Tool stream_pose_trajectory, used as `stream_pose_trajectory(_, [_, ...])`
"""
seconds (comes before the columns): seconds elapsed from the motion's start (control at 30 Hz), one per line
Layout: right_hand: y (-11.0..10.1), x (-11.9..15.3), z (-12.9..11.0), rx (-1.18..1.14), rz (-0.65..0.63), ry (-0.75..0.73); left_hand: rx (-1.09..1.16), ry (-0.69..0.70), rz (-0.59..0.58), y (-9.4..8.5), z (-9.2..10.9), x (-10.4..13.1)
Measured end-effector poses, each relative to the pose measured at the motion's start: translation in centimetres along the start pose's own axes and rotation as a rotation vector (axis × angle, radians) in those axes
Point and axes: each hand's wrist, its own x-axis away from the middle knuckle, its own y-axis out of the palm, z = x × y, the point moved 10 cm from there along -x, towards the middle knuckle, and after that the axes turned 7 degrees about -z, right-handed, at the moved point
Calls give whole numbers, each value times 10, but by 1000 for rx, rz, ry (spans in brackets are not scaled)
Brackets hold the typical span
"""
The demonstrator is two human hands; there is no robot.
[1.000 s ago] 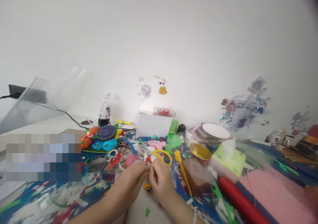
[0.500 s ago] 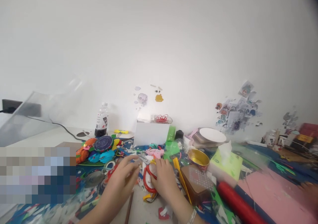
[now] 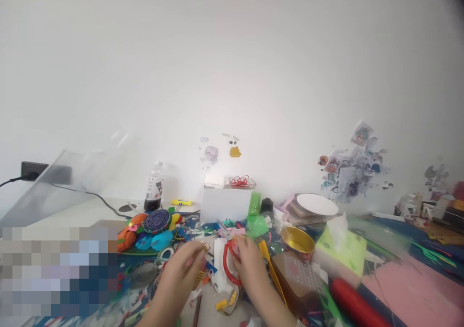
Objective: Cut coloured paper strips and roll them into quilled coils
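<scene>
Red-handled scissors [image 3: 225, 263] sat in the right hand [image 3: 250, 261], with the left hand [image 3: 181, 271] just beside

The right hand's fingers were closed on the handle of the scissors. One red loop showed on the inner side of that hand, toward the left hand, while the rest of the handle was hidden behind the fingers. The blades stuck out beyond the fingertips, pointing away from the person and slightly left, toward a white box [image 3: 226, 206].

The left hand was curled, its thumb and fingertips drawn near each other. A tiny pale bit showed at the tips, too small to identify, and whether it was pinched could not be told. This hand stood apart from the scissors; a white piece [image 3: 219, 257] lay between the two hands, partly behind the red loop.

Nearer the person, below the loop, a small yellow piece [image 3: 227, 302] lay on the work surface. Just right of the right hand ran a yellow-orange strip [image 3: 274, 270], beside a brown box [image 3: 297, 274] with a dotted top. Farther out to the right stood a gold-lined tin [image 3: 297, 240] and a green tissue pack [image 3: 346, 249]. Well to the left, beyond the left hand, lay a colourful craft piece with a dark blue coil [image 3: 157, 220].
</scene>
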Motion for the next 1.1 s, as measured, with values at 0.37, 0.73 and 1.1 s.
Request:
stream_pose_trajectory(0.37, [-22, 11, -11, -376, -26, 62, -18, -33, 91, -17, -9, 2])
stream_pose_trajectory(0.73, [-30, 22, -61, -383, -117, -152, -34, 34, 94, -22, 6, 3])
stream_pose_trajectory(1.1, [-33, 20, -60, -291, -167, -98, 79, 55, 64, -19, 6, 1])
